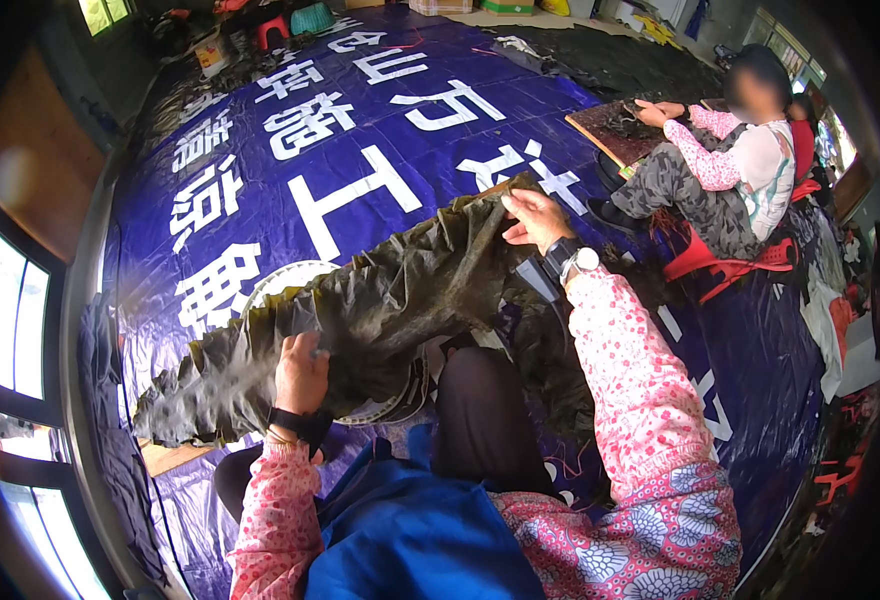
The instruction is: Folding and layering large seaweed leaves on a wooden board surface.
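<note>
A long, ruffled, dark green-brown sheet that looks like kelp [402,289] stretches slantwise before me, from lower left to upper right. My right hand [534,219] pinches its upper right end between thumb and fingers. On its lower left part lies my left hand [302,373], fingers curled against the surface; whether they grip it cannot be told. Beneath the sheet, a round white plastic basket [290,279] shows in part, its middle hidden. More dark leafy material [552,367] hangs or lies near my right knee. Black bands circle both wrists, and a watch is on the right one.
A blue tarpaulin with large white characters [380,187] covers the floor. At right a co-worker [755,157] sits over a dark board [609,135] near a red plastic stool [732,266]. A wooden board [174,456] lies at lower left, near the window wall. Dark sheets [597,56] are spread behind.
</note>
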A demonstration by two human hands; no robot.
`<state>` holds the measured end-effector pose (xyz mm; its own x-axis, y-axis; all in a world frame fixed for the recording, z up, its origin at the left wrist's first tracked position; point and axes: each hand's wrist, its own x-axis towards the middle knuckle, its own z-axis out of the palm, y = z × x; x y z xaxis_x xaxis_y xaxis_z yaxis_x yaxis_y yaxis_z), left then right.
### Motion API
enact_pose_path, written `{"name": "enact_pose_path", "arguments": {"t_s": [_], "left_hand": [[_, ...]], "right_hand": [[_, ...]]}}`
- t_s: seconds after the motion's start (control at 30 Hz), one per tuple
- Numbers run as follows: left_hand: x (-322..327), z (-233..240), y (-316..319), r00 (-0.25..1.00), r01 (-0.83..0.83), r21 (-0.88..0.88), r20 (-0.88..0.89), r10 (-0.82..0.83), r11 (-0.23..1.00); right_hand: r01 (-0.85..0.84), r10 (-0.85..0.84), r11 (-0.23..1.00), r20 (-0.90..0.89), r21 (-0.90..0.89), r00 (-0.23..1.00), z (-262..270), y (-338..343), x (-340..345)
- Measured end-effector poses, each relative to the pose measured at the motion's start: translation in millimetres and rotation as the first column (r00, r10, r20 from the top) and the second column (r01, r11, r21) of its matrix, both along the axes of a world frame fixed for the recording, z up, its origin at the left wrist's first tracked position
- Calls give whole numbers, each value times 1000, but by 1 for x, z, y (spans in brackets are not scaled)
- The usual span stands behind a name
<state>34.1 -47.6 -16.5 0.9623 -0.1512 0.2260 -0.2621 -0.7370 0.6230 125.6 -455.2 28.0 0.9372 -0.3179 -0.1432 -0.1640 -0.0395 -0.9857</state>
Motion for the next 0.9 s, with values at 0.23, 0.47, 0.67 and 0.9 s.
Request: {"name": "enact_pose_path", "arguments": {"t_s": [0.23,0.47,0.67,0.9], "left_hand": [[-2,11,-5,987,-41,-37,-157,34,998],[1,4,-4,999,28,3,-26,-28,1000],[-1,9,-3,992,-34,-26,-125,30,999],[0,5,-3,997,-15,-18,-76,13,1000]], "right_hand": [[-70,67,521,-41,-851,997,-28,-11,6],[-53,121,906,136,-419,983,-24,-20,10],[19,-16,994,-28,107,999,15,-7,-6],[-68,-31,961,-352,-267,935,-5,-32,-28]]}}
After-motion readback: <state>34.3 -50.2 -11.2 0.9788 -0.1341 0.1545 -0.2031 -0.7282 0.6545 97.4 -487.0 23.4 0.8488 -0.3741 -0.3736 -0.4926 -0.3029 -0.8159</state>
